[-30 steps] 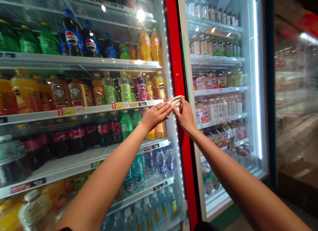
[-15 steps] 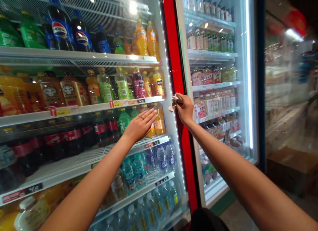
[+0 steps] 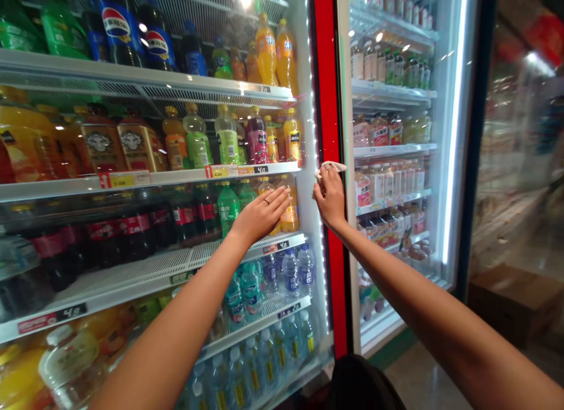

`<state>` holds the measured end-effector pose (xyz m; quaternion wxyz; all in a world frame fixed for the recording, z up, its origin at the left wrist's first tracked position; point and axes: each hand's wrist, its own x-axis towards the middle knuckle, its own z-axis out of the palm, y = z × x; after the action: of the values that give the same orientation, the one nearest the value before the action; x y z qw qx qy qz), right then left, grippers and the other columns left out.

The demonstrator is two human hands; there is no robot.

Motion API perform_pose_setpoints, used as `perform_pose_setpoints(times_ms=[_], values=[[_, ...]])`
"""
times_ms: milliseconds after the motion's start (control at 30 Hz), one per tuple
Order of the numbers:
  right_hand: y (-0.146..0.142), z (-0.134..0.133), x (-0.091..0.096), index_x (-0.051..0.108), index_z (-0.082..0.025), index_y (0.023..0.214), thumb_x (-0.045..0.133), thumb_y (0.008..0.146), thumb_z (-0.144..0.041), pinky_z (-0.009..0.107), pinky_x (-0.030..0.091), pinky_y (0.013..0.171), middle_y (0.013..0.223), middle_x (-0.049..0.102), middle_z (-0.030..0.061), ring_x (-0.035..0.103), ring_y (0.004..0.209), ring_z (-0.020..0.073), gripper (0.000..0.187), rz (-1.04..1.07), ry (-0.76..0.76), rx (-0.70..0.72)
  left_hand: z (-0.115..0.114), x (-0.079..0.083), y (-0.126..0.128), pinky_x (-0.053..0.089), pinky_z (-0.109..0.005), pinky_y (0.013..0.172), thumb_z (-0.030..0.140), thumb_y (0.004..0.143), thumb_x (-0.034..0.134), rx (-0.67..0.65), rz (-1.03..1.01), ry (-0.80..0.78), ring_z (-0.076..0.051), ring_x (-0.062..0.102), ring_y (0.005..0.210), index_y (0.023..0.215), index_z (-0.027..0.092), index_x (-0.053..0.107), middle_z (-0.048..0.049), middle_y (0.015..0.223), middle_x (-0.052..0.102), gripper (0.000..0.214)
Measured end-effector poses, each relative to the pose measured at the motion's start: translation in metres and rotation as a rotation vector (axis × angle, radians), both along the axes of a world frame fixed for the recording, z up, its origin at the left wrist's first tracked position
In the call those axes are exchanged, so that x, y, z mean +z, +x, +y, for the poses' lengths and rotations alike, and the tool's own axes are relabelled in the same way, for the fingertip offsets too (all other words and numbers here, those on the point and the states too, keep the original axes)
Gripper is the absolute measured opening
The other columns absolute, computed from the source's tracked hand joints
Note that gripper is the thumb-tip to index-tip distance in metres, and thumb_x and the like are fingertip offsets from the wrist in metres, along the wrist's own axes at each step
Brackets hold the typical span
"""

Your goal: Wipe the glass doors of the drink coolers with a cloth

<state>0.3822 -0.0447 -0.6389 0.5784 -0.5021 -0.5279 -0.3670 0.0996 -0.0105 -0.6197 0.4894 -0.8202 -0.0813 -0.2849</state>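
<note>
My left hand lies flat with spread fingers on the glass door of a lit drinks cooler, and a ring shows on one finger. It holds nothing. My right hand pinches a crumpled white cloth against the glass, close to the red door frame. Part of the cloth is hidden by my fingers. Behind the glass, orange juice bottles stand just beyond my left fingertips.
Shelves with price strips hold Pepsi bottles, green bottles, and water bottles behind the left door. A second glass door shows more bottled drinks. A cardboard box sits on the tiled floor at right.
My hands have separated: the left moved off the cloth to lie flat on the glass, while the right kept the cloth, now held more spread out. The view has shifted slightly.
</note>
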Motion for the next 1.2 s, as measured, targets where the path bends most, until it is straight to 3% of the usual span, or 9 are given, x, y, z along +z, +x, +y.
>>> perform_pose_setpoints(times_ms=[133, 367, 600, 833, 1000, 1200], values=[[0.001, 0.000, 0.009, 0.049, -0.027, 0.165, 0.044, 0.103, -0.020, 0.054, 0.033, 0.137, 0.171, 0.050, 0.0061, 0.040, 0.163, 0.0259, 0.062, 0.008, 0.009, 0.035, 0.001, -0.001, 0.001, 0.037, -0.040, 0.133, 0.017, 0.108, 0.045, -0.003, 0.003, -0.011, -0.022, 0.040, 0.163, 0.160, 0.014, 0.052, -0.0106, 0.171, 0.049, 0.052], [-0.010, -0.003, -0.017, 0.056, -0.027, 0.160, 0.048, 0.103, -0.020, 0.054, 0.038, 0.135, 0.166, 0.057, 0.0068, 0.047, 0.159, 0.0264, 0.058, 0.034, 0.045, 0.024, 0.004, -0.004, 0.004, 0.037, -0.043, 0.133, 0.012, 0.106, 0.044, -0.013, -0.001, -0.004, -0.023, 0.040, 0.163, 0.163, 0.013, 0.048, -0.0113, 0.172, 0.048, 0.057], [-0.019, -0.007, -0.003, 0.060, -0.032, 0.155, 0.048, 0.103, -0.018, 0.056, 0.042, 0.132, 0.164, 0.059, 0.0053, 0.051, 0.156, 0.0262, 0.056, -0.034, 0.031, 0.106, 0.003, -0.005, 0.004, 0.037, -0.044, 0.134, 0.011, 0.108, 0.039, -0.005, 0.017, -0.029, -0.025, 0.039, 0.163, 0.164, 0.011, 0.046, -0.0132, 0.173, 0.045, 0.056], [-0.048, -0.010, -0.022, 0.065, -0.028, 0.146, 0.048, 0.101, -0.021, 0.056, 0.046, 0.127, 0.158, 0.063, 0.0099, 0.055, 0.151, 0.0278, 0.048, 0.019, 0.067, 0.130, -0.004, -0.008, 0.002, 0.036, -0.041, 0.135, 0.011, 0.109, 0.040, 0.018, 0.024, -0.065, -0.023, 0.037, 0.164, 0.162, 0.009, 0.049, -0.0124, 0.173, 0.044, 0.054], [-0.053, -0.008, 0.000, 0.058, -0.027, 0.146, 0.057, 0.097, -0.026, 0.051, 0.054, 0.114, 0.135, 0.070, 0.0131, 0.067, 0.129, 0.0286, 0.049, 0.072, 0.136, 0.163, -0.009, -0.014, -0.026, 0.036, -0.036, 0.133, 0.011, 0.110, 0.041, 0.045, 0.107, -0.077, -0.019, 0.041, 0.162, 0.163, 0.013, 0.049, -0.0090, 0.172, 0.047, 0.054], [-0.065, -0.010, 0.002, 0.069, -0.027, 0.115, 0.057, 0.096, -0.023, 0.054, 0.050, 0.113, 0.120, 0.071, 0.0108, 0.064, 0.120, 0.0293, 0.023, 0.101, 0.140, 0.131, -0.006, -0.013, -0.096, 0.033, -0.037, 0.135, 0.010, 0.106, 0.046, 0.051, 0.114, -0.074, -0.018, 0.039, 0.163, 0.166, 0.016, 0.043, -0.0057, 0.173, 0.043, 0.060]])
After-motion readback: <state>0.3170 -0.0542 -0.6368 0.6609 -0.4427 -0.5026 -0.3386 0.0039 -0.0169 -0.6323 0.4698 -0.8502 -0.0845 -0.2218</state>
